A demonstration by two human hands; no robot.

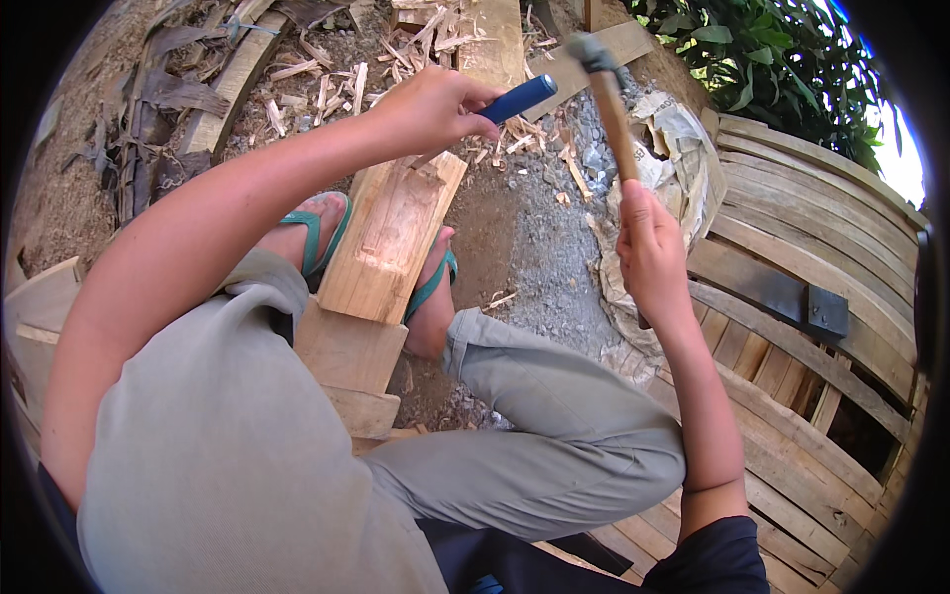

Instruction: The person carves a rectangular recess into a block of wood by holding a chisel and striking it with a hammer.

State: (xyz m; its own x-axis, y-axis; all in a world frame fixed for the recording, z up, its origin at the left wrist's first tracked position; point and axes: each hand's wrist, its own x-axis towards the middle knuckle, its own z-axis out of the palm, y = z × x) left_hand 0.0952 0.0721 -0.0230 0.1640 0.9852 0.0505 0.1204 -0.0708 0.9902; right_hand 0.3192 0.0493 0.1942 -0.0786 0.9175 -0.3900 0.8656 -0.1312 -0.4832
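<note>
head view: the key relation is between the hammer (616,124) and the blue-handled chisel (522,99). the left hand (440,107) pinches the chisel between thumb and fingers, its handle slanting so that the butt points up and to the right, while the blade side runs down and left toward the far end of the wooden block (371,287). most of the blade is behind the hand, so whether its edge touches the wood cannot be told. the right hand (653,247) wraps its fingers around the lower part of the hammer's wooden handle; the dark head stands just beyond and to the right of the chisel butt, apart from it in the picture, though the gap in depth is unclear.

the block lies between two feet in green-strapped sandals (432,283), its long axis running away from the person and leaning a little right. a shallow rectangular recess (401,213) is cut in its upper face. the left hand is the nearer one to it; the right is well off to its right. pale wood chips (426,40) litter the ground past the block.
</note>
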